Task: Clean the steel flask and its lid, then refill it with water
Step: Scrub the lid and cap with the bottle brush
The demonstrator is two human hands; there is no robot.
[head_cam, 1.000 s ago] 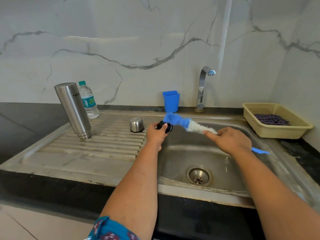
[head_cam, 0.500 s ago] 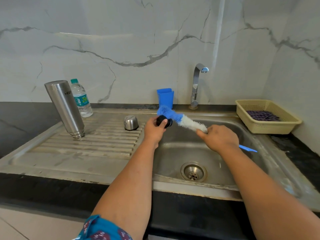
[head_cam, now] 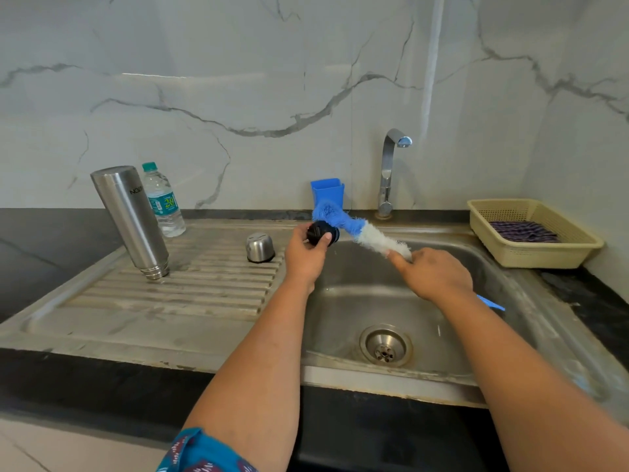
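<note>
Head view. Left hand point(head_cam: 304, 256): raised over the left edge of the sink basin point(head_cam: 357, 301), fingers and thumb curled round a small black inner lid point(head_cam: 320, 233) — the thumb lies across its front.

Right hand point(head_cam: 434, 272): over the basin, fingers wrapped round the handle of a bottle brush point(head_cam: 360, 233), index finger stretched along the white bristles. The brush's blue bristle end touches the black lid; the blue handle tip shows behind the right wrist.

Steel flask point(head_cam: 131, 218): upside down on the ribbed draining board point(head_cam: 170, 284) at the left, mouth on the ribs, body leaning toward the left.

Steel cap point(head_cam: 260, 247): dome-shaped, standing on the draining board between the flask and the left hand, apart from both.

Plastic water bottle point(head_cam: 163, 201): upright just behind the flask, green cap, partly hidden by it.

Blue holder point(head_cam: 327, 193): at the back edge of the sink against the marble wall, just behind the brush head.

Tap point(head_cam: 388, 175): chrome, right of the blue holder; no running stream can be made out, though the picture is soft there.

Beige basket point(head_cam: 541, 257): on the dark surface point(head_cam: 585, 291) at the right of the sink, holding a purple striped cloth point(head_cam: 524, 231).

Drain point(head_cam: 385, 345): in the basin floor, below the hands.
</note>
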